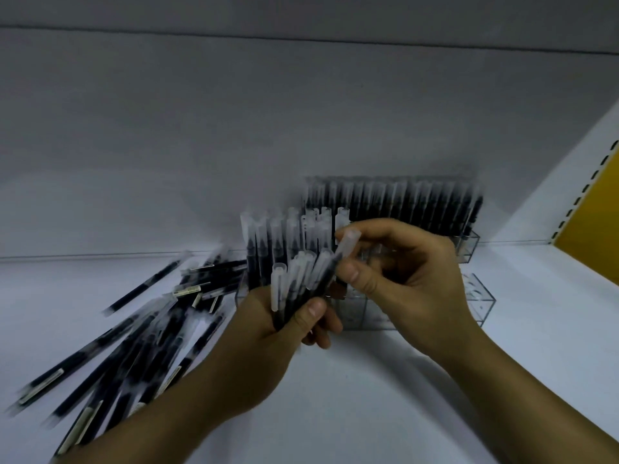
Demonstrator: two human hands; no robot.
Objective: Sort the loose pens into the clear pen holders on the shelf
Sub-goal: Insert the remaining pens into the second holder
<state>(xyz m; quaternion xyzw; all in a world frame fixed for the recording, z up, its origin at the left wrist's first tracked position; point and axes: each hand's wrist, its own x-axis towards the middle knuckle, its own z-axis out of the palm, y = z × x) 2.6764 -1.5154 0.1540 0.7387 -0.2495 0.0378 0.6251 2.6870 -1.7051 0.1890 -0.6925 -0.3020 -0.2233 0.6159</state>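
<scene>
The left hand (268,333) is curled round a bundle of pens (298,276), with the thumb pressed across the barrels and the frosted caps fanning up above the fingers. The right hand (405,262) meets it from the other side and pinches a single pen (346,246) at the bundle's edge between thumb and forefinger. That pen tilts away from the left hand, cap uppermost. On the left hand's outer side, the loose pens (134,339) lie strewn across the white shelf (368,396) (blurred, so their labels cannot be read). Directly behind both hands stand the clear pen holders (477,299). The one just past the right hand shows bare compartments. A row of capped pens (278,239) rises upright behind the left hand's fingertips, and farther back a fuller row of dark pens (402,202) stands against the back wall. Out past the right hand is a yellow panel (596,236).
</scene>
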